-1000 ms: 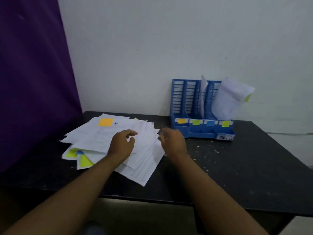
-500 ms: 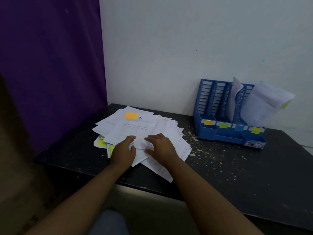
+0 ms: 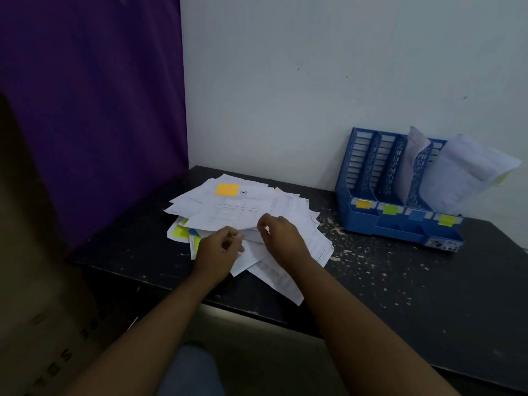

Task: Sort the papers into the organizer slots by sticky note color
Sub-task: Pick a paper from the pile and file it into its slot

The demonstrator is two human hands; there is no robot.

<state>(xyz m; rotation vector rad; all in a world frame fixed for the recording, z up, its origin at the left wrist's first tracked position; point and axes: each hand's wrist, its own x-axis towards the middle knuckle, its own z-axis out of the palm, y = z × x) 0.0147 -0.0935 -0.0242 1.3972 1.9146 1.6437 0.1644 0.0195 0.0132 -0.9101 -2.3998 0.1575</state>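
Resting on the black table (image 3: 414,295) were the blue organizer (image 3: 358,224), set at the right against the wall, and, well apart at the left, the loose pile of papers (image 3: 314,244). The organizer's four slots were tagged orange, green, blue and yellow from left to right. Only the two right-hand slots were seen to be filled. The top sheet (image 3: 234,212), marked by an orange sticky note (image 3: 227,189), was raised at its near edge, pinched between thumb and fingers of the right hand (image 3: 281,241). The left hand (image 3: 215,254) was laid with curled fingers at the pile's near edge; whether a sheet was gripped there could not be told.

Two risks were judged. Several sheets could be lifted together by so shallow a pinch, so that other colours would be filed under orange. The fanned pile, one corner lying close to the table's front edge, could be dragged off.
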